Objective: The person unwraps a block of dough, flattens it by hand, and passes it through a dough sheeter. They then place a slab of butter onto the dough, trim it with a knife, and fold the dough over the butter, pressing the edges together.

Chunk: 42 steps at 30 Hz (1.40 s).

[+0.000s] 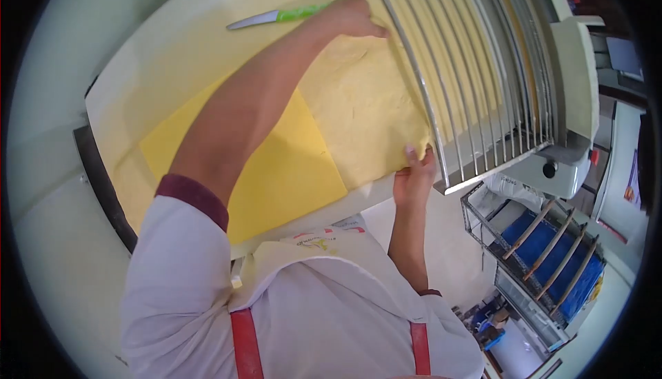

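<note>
A wide pale dough sheet lies on the belt, its right end reaching under a metal guard. On its left part rests a smooth, brighter yellow slab, which looks like a butter sheet. My left hand is closed at the dough's far right corner beside the guard; its fingertips are partly hidden. At the near right corner, my right hand pinches the dough edge, thumb on top and fingers below. A knife with a green handle lies beyond the dough, its handle end behind my left hand.
The barred metal guard of a dough sheeter rises just right of both hands. A white machine housing stands beyond it. A rack with wooden bars and blue sheeting is at the lower right.
</note>
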Each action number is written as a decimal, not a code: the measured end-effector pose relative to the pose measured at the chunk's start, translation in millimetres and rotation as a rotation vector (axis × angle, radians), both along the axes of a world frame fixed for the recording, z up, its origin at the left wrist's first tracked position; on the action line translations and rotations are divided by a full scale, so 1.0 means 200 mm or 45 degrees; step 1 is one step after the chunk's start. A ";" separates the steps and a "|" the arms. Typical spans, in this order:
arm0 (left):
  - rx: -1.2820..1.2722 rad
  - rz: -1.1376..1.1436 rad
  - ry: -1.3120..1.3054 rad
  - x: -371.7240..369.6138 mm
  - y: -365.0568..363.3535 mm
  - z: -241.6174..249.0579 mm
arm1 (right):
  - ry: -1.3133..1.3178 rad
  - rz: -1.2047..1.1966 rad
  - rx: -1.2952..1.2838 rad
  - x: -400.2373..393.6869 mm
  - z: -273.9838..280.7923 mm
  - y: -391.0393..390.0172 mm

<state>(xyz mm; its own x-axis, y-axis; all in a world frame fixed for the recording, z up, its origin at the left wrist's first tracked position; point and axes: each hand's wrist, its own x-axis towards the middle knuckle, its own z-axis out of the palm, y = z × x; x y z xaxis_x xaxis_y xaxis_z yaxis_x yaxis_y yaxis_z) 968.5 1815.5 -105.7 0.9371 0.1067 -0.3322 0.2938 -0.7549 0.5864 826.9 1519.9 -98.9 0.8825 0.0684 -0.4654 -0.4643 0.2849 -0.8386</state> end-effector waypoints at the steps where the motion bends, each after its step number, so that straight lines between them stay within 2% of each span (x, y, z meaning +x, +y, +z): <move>1: -0.042 -0.102 0.052 0.01 0.02 0.01 | 0.137 0.042 0.094 0.05 0.00 -0.04; 5: -0.241 -0.165 0.034 -0.08 0.02 0.15 | 0.306 0.090 0.506 0.07 0.04 -0.03; 8: -0.203 -0.141 0.002 -0.04 0.00 0.00 | 0.075 0.208 0.070 0.05 0.03 0.01; 9: -0.127 -0.127 0.107 -0.04 -0.02 0.05 | 0.119 0.204 0.150 0.05 0.00 0.00; 11: -0.255 -0.166 0.097 -0.03 -0.01 0.02 | 0.200 0.189 0.306 0.06 -0.06 -0.04; 12: -0.314 -0.184 0.082 -0.07 0.01 0.09 | 0.166 0.185 0.339 0.05 -0.03 -0.03; 14: -0.395 -0.166 -0.117 -0.17 0.08 0.22 | 0.116 0.174 0.413 -0.02 0.07 -0.01; 15: -0.441 -0.169 -0.200 -0.28 0.09 0.32 | -0.016 0.291 0.342 -0.08 0.16 0.02; 18: -0.755 0.397 -0.432 -0.66 0.13 0.57 | -0.513 0.554 -0.016 -0.26 0.29 0.09; 19: -0.985 0.533 -0.663 -0.71 0.19 0.44 | -0.603 0.654 -0.219 -0.31 0.27 0.06; 21: -1.482 0.741 -1.094 -0.86 0.28 0.22 | -1.029 1.148 -0.528 -0.41 0.38 0.16; 22: -1.754 0.814 -1.289 -0.96 0.31 0.18 | -1.170 1.290 -0.437 -0.46 0.38 0.24; 23: -1.787 0.797 -1.304 -1.06 0.34 0.15 | -1.309 1.429 -0.341 -0.50 0.37 0.33; 24: -1.820 0.778 -1.318 -1.14 0.38 0.12 | -1.369 1.526 -0.448 -0.54 0.35 0.39; 25: -1.896 0.574 -1.275 -1.22 0.44 0.07 | -1.427 1.623 -0.557 -0.57 0.33 0.44; 27: -1.669 0.798 -1.248 -1.36 0.52 0.02 | -1.602 1.802 -0.826 -0.63 0.32 0.50; 28: -1.550 0.913 -1.230 -1.42 0.56 0.02 | -1.621 1.907 -0.831 -0.63 0.36 0.51; 30: -1.366 1.133 -1.409 -1.58 0.64 0.07 | -1.657 2.125 -0.818 -0.57 0.46 0.53; 32: -1.145 1.351 -1.570 -1.75 0.67 0.14 | -1.294 2.135 -0.712 -0.39 0.49 0.63; 34: -1.143 1.434 -1.550 -1.84 0.50 0.07 | -1.271 1.761 -0.770 -0.24 0.46 0.89; 36: -1.199 1.535 -1.476 -1.86 0.28 0.04 | -1.651 1.604 -0.776 -0.14 0.35 1.22; 39: -1.268 1.648 -1.348 -1.81 0.07 0.06 | -2.055 1.661 -0.781 -0.13 0.17 1.51; 42: -1.378 1.644 -1.351 -1.74 -0.05 0.08 | -2.069 1.941 -0.936 -0.14 0.15 1.61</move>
